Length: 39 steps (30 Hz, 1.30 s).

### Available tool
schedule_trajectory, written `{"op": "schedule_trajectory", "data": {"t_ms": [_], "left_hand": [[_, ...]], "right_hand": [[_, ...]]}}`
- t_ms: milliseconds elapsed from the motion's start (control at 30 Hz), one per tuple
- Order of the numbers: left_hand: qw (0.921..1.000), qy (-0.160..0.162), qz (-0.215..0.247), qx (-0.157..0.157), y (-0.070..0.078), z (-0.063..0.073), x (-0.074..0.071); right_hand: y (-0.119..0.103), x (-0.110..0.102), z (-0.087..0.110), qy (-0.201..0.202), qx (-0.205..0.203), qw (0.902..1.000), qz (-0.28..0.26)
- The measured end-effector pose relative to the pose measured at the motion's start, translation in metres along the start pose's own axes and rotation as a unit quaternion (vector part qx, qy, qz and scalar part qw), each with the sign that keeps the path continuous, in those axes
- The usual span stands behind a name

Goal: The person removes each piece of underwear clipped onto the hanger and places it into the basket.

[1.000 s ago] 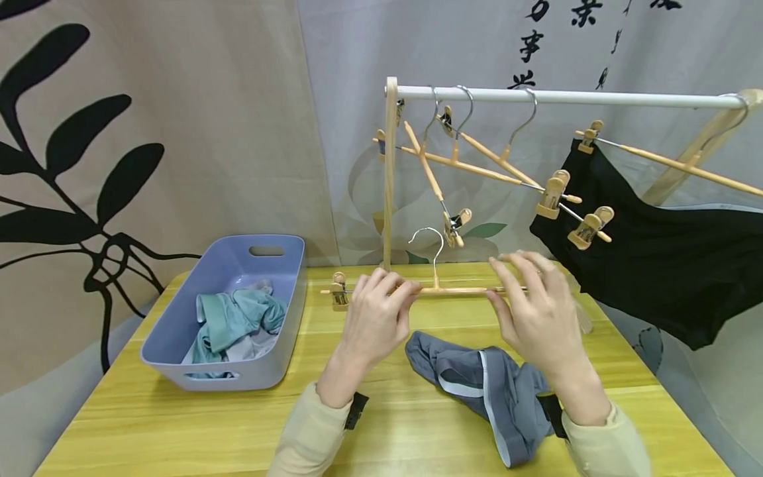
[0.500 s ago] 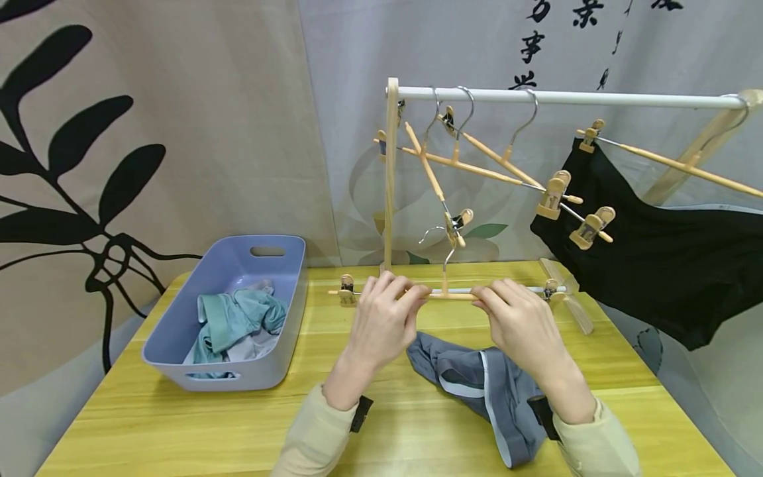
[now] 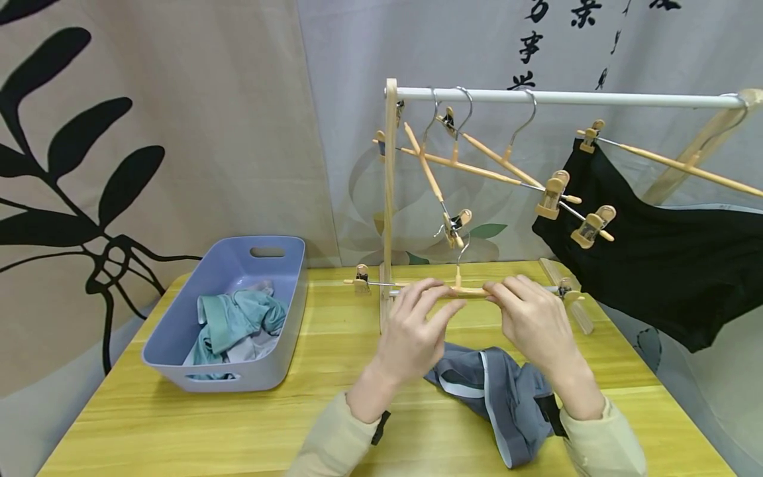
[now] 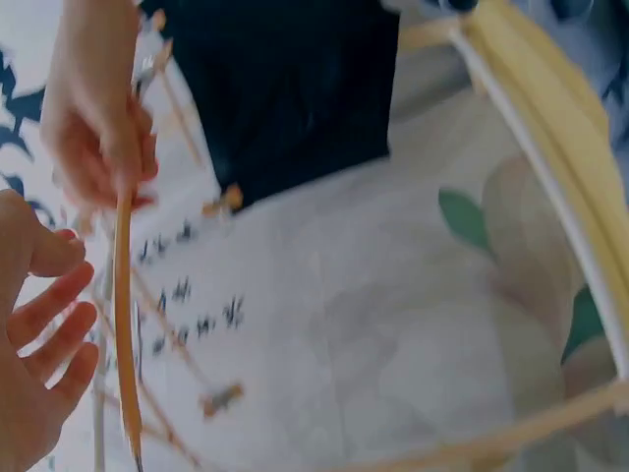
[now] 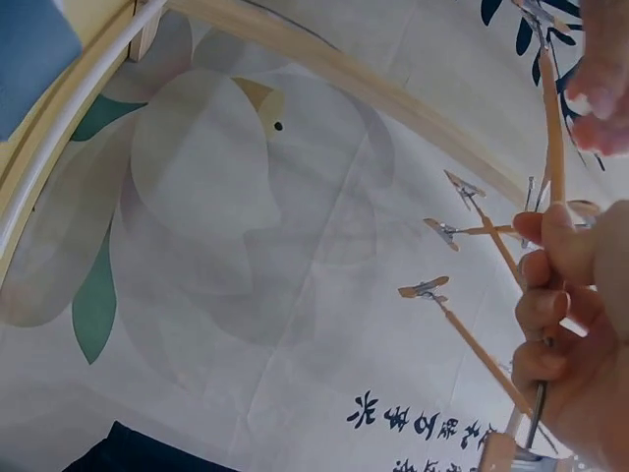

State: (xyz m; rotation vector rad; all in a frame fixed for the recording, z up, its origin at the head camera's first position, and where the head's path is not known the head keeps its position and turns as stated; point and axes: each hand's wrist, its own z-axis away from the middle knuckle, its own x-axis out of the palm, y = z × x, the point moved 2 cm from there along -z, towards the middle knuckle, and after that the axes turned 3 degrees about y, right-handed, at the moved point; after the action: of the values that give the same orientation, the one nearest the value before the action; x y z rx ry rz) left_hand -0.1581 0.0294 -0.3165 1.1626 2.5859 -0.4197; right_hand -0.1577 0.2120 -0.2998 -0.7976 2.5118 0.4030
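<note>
My right hand (image 3: 536, 324) grips the light wooden bar of a clip hanger (image 3: 471, 291) above the table, its metal hook pointing up. In the right wrist view, the curled fingers and thumb of the right hand (image 5: 570, 295) close round the bar. My left hand (image 3: 417, 331) is beside the hanger's left half, fingers spread; the left wrist view shows this left hand (image 4: 34, 334) a little apart from the bar (image 4: 123, 295). A clip (image 3: 361, 279) sits at the hanger's left end. Below the hands lies a crumpled grey garment (image 3: 501, 397) with pale trim, partly hidden by the right wrist.
Behind stands a rack with a white rail (image 3: 566, 99), carrying several clip hangers. Black shorts (image 3: 644, 265) hang from one at the right. A blue plastic basket (image 3: 295, 298) with teal and grey cloth (image 3: 238, 321) stands on the table (image 3: 179, 430) at left.
The hanger has shifted right. My right hand has come in from spread fingers and taken hold of the bar near its middle. My left hand has moved right and loosened from the bar.
</note>
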Motion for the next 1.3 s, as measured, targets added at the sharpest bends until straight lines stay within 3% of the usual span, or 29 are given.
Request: {"op": "schedule_trajectory", "data": {"t_ms": [67,167,233,300,333,400,500,567,633,733,833,900,933,1033,1133,1300], "left_hand": [[0.9998,-0.015,0.009,0.01,0.011,0.002,0.009],[0.9949,-0.098,0.023,-0.011,0.028,0.01,0.026],[0.9844,-0.171,0.02,-0.033,0.04,0.018,0.041],[0.9636,-0.261,0.012,-0.057,0.05,0.026,0.056],[0.9474,-0.311,0.009,-0.074,0.055,0.03,0.064],[0.9042,-0.41,0.007,-0.118,0.064,0.038,0.078],[0.8199,-0.54,-0.003,-0.19,0.074,0.047,0.097],[0.7743,-0.593,-0.018,-0.221,0.08,0.052,0.106],[0.7443,-0.625,-0.035,-0.231,0.084,0.056,0.114],[0.7176,-0.654,-0.059,-0.233,0.088,0.062,0.124],[0.7045,-0.669,-0.073,-0.226,0.091,0.067,0.13],[0.703,-0.671,-0.073,-0.224,0.091,0.068,0.133],[0.7072,-0.668,-0.074,-0.221,0.092,0.069,0.133],[0.7251,-0.652,-0.073,-0.208,0.09,0.069,0.132],[0.7496,-0.629,-0.054,-0.198,0.084,0.069,0.128],[0.79,-0.575,0.039,-0.209,0.065,0.075,0.117]], "right_hand": [[0.002,0.0,0.001,0.005,0.0,1.0,0.004],[0.005,0.0,0.002,0.005,0.004,0.9999,0.012],[0.006,-0.001,0.002,0.004,0.008,0.9998,0.018],[0.009,-0.002,0.003,0.0,0.012,0.9997,0.023],[0.01,-0.002,0.003,-0.001,0.015,0.9996,0.026],[0.012,-0.003,0.004,-0.008,0.023,0.9992,0.032],[0.015,-0.005,0.005,-0.012,0.035,0.9987,0.036],[0.017,-0.006,0.005,-0.012,0.041,0.9983,0.039],[0.018,-0.007,0.006,-0.011,0.044,0.9981,0.04],[0.02,-0.008,0.007,-0.011,0.049,0.9978,0.044],[0.022,-0.007,0.008,-0.016,0.053,0.9974,0.047],[0.022,-0.007,0.008,-0.019,0.053,0.9973,0.048],[0.023,-0.007,0.008,-0.02,0.052,0.9973,0.048],[0.023,-0.007,0.007,-0.02,0.052,0.9973,0.049],[0.024,-0.008,0.007,-0.017,0.053,0.9972,0.05],[0.024,-0.009,0.008,-0.013,0.057,0.9967,0.056]]}}
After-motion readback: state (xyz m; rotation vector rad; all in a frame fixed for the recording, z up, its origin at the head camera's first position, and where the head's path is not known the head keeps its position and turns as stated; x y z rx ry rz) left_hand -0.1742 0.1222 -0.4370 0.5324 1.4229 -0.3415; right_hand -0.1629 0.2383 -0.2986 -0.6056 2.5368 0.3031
